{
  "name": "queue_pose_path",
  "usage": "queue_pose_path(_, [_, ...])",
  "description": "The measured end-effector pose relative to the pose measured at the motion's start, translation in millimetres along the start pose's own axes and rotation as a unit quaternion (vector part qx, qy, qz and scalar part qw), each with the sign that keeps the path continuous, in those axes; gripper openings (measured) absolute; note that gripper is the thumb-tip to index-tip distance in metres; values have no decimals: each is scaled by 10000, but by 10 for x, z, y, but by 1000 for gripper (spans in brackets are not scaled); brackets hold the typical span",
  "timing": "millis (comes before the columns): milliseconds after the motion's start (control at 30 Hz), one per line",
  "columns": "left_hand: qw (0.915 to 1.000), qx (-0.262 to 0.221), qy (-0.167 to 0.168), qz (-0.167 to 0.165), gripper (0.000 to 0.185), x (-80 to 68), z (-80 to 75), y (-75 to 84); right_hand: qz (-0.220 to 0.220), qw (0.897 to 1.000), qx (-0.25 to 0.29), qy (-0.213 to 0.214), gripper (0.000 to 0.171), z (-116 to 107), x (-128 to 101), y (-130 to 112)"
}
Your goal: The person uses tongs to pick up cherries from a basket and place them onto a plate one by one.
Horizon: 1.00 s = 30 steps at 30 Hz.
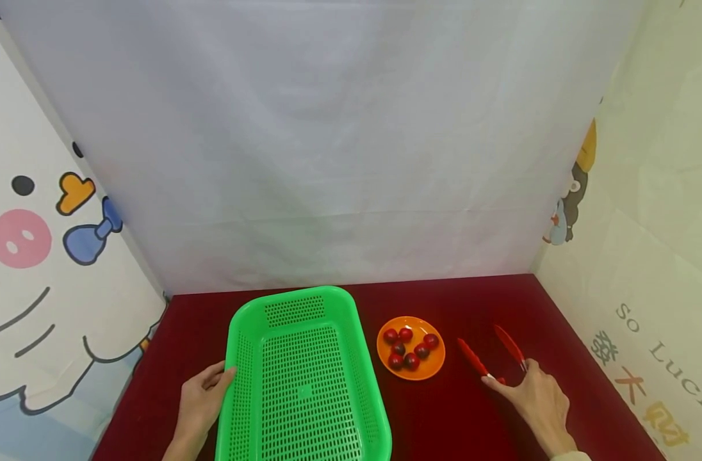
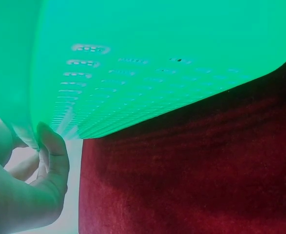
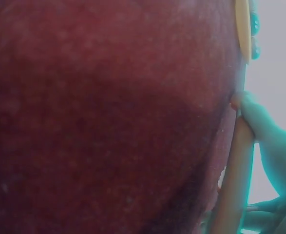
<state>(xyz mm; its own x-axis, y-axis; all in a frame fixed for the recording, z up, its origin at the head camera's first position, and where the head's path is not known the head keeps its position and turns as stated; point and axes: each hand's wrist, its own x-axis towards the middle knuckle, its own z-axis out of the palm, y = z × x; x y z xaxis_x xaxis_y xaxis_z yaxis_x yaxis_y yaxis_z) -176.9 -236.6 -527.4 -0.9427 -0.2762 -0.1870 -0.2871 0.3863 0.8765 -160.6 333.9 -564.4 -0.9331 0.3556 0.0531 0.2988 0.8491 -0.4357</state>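
Note:
My left hand (image 1: 202, 400) holds the left rim of a large green plastic basket (image 1: 233, 358), its thumb lying over the edge. In the left wrist view, bent fingers (image 2: 55, 151) show against the basket's green perforated wall (image 2: 181, 44). My right hand (image 1: 538, 400) grips a pair of red tongs (image 1: 472, 356), thumb on one arm and fingers by the other. The tongs' two arms stand spread apart, tips pointing away from me, with nothing between them. Left of the tongs is an orange plate (image 1: 416, 373) bearing several small round dark-red fruits (image 1: 411, 361).
A dark red cloth (image 1: 432, 416) covers the table. A pale curtain (image 1: 351, 160) hangs along the back edge. Printed cartoon sheets rise at the left (image 1: 45, 333) and right (image 1: 633, 256). The plate lies close to the basket's right side.

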Motion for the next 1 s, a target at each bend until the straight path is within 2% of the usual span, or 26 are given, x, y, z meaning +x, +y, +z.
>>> queue_pose_path(400, [10000,42,-57,-21,49,8,5,38,65,9999,-112,-71,100,25,-22,68])
queue_pose_path(667, [9999,40,-145,-69,50,12,-10,83,74,10000,55,0,93,-42,11,23])
queue_pose_path(800, [9997,118,-188,-71,50,13,-40,139,-60,9995,199,217,87,-73,40,-25])
queue_pose_path(867, [9998,181,-109,-72,48,14,-55,162,-166,9987,288,375,82,-87,53,-46])
queue_pose_path(1000, [9997,212,122,5,42,11,-69,199,-542,9932,390,954,64,-111,76,-78])
